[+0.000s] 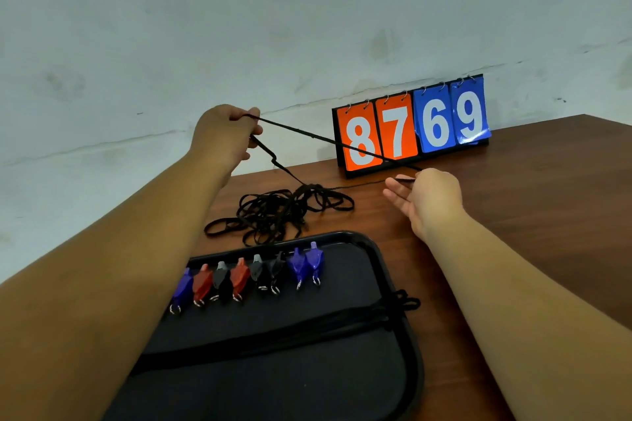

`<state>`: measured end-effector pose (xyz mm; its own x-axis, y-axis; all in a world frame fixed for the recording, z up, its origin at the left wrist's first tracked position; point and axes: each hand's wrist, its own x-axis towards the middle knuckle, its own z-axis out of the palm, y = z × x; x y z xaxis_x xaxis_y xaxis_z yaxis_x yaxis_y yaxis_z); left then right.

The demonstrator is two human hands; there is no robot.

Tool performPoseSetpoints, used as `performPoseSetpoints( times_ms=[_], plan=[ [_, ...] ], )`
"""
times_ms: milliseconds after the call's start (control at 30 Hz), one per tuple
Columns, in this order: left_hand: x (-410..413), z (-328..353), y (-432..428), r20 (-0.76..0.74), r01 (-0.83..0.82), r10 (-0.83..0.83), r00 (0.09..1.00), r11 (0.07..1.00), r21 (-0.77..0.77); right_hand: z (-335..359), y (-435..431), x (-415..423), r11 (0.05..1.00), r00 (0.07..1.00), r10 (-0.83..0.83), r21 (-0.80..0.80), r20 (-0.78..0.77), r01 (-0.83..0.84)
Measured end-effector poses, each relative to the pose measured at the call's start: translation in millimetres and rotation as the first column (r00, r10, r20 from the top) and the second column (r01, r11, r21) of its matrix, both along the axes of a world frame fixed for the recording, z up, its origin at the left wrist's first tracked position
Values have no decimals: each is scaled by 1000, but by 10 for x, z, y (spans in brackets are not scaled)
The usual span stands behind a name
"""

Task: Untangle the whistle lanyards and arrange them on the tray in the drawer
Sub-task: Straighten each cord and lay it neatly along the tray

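A tangle of black lanyards [284, 210] lies on the brown table just beyond the black tray [407, 318]. My left hand [224, 137] is raised above the table's left edge and grips one black lanyard, which stretches taut to my right hand [425, 200]. My right hand pinches the lanyard's other end between thumb and forefinger, its other fingers spread. Several whistles [253, 278], blue, red and black, lie in a row across the tray's far part. Straightened lanyards [307, 330] lie across the tray's middle, their ends hanging over its right rim.
A flip scoreboard [412, 125] showing 8 7 6 9 stands on the table against the wall, right behind the stretched lanyard. The brown table [530, 215] extends to the right. Its left edge runs diagonally under my left forearm.
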<state>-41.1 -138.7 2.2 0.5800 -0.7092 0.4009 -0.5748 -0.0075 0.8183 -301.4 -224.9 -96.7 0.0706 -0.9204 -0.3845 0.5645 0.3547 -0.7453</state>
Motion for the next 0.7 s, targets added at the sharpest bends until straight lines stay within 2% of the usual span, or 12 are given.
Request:
performPoseSetpoints(
  times_ms=[67, 200, 267, 367, 433, 500, 533, 600, 700],
  plan=[
    [22, 40, 31, -18, 3, -4, 1000, 1000, -9, -38, -60, -13, 998, 1000, 14, 61, 13, -15],
    [-9, 153, 113, -138, 60, -62, 989, 998, -16, 0, -110, -2, 995, 993, 51, 95, -104, -41],
    [-91, 221, 174, -170, 108, -106, 980, 994, -2, 19, -43, 8, 985, 956, 170, 80, -241, -155],
    [-223, 331, 289, -142, 147, -142, 980, 989, 26, 23, 157, 0, 940, 813, 185, -142, -552, -310],
    [-295, 394, 370, -53, 143, -139, 989, 986, 85, -1, 326, -2, 830, 655, 152, -265, -741, -492],
    [-369, 435, 436, 154, 115, -147, 977, 973, 200, 1, 448, 26, 707, 489, 119, -273, -864, -653],
    [-414, 447, 467, 255, 91, -156, 954, 964, 249, 11, 490, 60, 654, 441, 103, -274, -892, -705],
    [-503, 472, 515, 374, 57, -175, 911, 950, 308, 79, 604, 132, 563, 428, 93, -307, -899, -768],
    [-610, 524, 549, 440, 50, -231, 868, 921, 386, 308, 771, 275, 462, 503, 164, -384, -849, -799]
  ],
)
